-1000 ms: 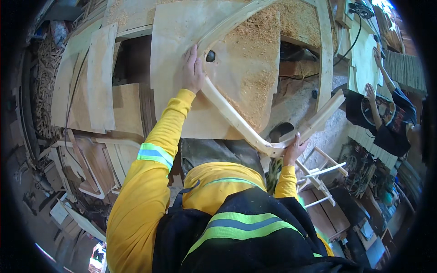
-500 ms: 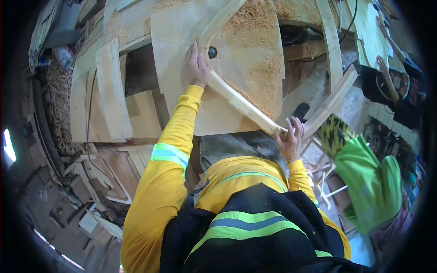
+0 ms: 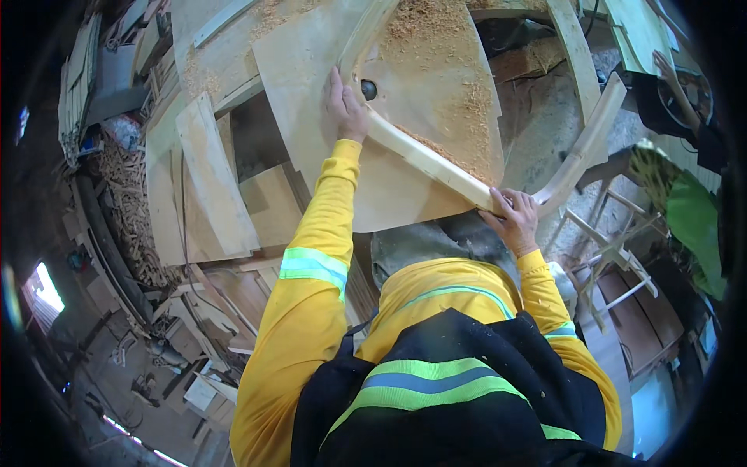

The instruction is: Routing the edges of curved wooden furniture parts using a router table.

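A curved wooden frame piece (image 3: 432, 159), pale and smoothly bent, lies over a plywood board (image 3: 311, 124) and sticks out past its near right edge. My left hand (image 3: 346, 113) holds it at the far bend, fingers stretched along its outer side. Close to my body, my right hand (image 3: 513, 219) grips it just left of the second bend, thumb and fingers around the wood. Beyond that bend, the piece's free right arm (image 3: 583, 144) slants up and away. Beside the far bend, inside the curve, is a dark round knob or hole (image 3: 368, 89).
Wood shavings (image 3: 459, 86) cover the board's right part. Loose planks (image 3: 214, 171) lie left, with heaped offcuts (image 3: 128, 194) beyond. Wooden chair frames (image 3: 615, 249) stand at right. Another person's hand (image 3: 665, 70) is at far right, and a green garment (image 3: 696, 229) shows below it.
My view has shifted, moving most of the scene. My right hand has closed more fully over the wood. The person in green has moved right, uncovering the chair frames.
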Demonstrator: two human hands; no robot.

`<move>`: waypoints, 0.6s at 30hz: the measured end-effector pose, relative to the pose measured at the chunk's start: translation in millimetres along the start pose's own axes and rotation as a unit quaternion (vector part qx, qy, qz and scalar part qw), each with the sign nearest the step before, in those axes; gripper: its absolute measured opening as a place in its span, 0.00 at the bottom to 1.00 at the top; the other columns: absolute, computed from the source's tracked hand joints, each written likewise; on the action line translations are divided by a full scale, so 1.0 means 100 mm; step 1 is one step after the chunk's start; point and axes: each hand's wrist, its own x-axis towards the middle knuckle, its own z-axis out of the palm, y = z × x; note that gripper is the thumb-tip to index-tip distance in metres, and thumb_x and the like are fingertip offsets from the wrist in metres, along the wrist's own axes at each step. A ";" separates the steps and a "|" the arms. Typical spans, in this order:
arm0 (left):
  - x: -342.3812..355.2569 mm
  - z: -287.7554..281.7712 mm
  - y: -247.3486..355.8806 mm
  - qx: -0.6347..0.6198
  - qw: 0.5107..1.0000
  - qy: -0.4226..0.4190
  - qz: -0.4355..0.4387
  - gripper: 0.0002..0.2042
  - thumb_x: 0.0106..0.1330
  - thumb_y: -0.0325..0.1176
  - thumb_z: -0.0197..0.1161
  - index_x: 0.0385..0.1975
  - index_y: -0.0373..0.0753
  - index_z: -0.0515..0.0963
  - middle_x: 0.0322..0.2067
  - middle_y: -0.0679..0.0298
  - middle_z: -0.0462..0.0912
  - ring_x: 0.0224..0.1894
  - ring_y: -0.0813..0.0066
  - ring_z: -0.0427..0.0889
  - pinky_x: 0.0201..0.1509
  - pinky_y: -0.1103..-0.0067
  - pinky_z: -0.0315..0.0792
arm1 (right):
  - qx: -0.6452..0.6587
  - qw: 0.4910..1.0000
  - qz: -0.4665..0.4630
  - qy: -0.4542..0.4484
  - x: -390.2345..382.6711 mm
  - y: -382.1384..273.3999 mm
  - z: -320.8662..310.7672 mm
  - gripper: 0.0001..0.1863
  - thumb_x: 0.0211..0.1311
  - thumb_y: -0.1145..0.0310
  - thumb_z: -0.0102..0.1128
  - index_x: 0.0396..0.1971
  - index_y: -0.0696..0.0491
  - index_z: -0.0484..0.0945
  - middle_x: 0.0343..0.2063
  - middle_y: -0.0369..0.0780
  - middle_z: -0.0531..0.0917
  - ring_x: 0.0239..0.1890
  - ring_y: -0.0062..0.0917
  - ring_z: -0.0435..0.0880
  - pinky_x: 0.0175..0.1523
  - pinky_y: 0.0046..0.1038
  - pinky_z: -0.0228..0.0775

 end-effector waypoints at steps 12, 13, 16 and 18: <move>0.17 -0.01 0.01 0.055 0.998 -0.003 0.010 0.25 0.71 0.31 0.45 0.66 0.26 0.65 0.64 0.40 0.69 0.68 0.45 0.66 0.74 0.66 0.59 | 0.005 1.000 0.004 0.025 0.10 -0.01 0.03 0.28 0.51 0.53 0.73 0.53 0.43 0.82 0.39 0.35 0.81 0.41 0.31 0.80 0.47 0.35 0.72; 0.20 0.01 0.00 0.061 0.998 -0.003 0.013 0.25 0.71 0.31 0.44 0.66 0.26 0.65 0.65 0.41 0.69 0.68 0.45 0.66 0.73 0.66 0.59 | 0.005 1.000 0.005 0.025 0.12 0.00 0.03 0.28 0.51 0.54 0.73 0.54 0.43 0.82 0.39 0.35 0.81 0.41 0.31 0.80 0.47 0.34 0.72; 0.23 0.00 -0.03 0.047 0.999 -0.011 0.016 0.25 0.71 0.31 0.43 0.66 0.25 0.63 0.65 0.40 0.68 0.68 0.44 0.66 0.74 0.66 0.58 | 0.010 0.999 0.017 0.030 0.11 0.00 0.10 0.29 0.50 0.54 0.73 0.55 0.42 0.81 0.39 0.36 0.81 0.41 0.31 0.79 0.47 0.34 0.71; 0.26 0.02 -0.05 0.050 0.998 -0.017 0.020 0.25 0.71 0.31 0.43 0.66 0.24 0.63 0.65 0.39 0.67 0.68 0.44 0.65 0.74 0.65 0.57 | 0.003 0.999 0.016 0.031 0.12 0.01 0.10 0.30 0.50 0.54 0.73 0.56 0.42 0.81 0.39 0.36 0.81 0.41 0.31 0.79 0.47 0.33 0.72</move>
